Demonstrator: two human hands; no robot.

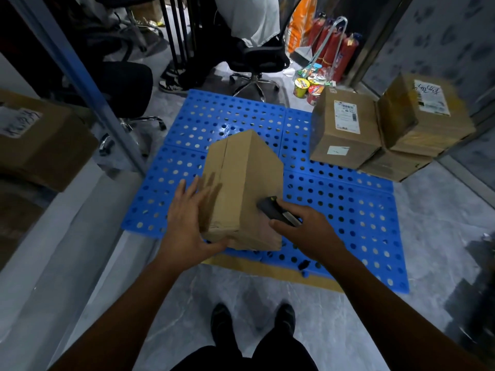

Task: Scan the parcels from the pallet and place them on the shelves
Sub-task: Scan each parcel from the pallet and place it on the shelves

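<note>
Parcel [241, 188] tilted over near-middle of pallet [227, 121], left grip [187, 218] flat-fingered on its left face, right grip [305, 226] curled round scanner [276, 214] at its right face; three stacked parcels [345, 129] far right unshelved, so likely mid-task.

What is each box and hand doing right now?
Plain brown cardboard box: tilted, pressed from both sides.
Left hand: fingers straight, pressed on the box's side.
Right hand: grips the black handheld scanner against the box.
Blue holed plastic pallet: flat on the floor.
Labelled cardboard boxes: stacked at the pallet's far right corner.
</note>
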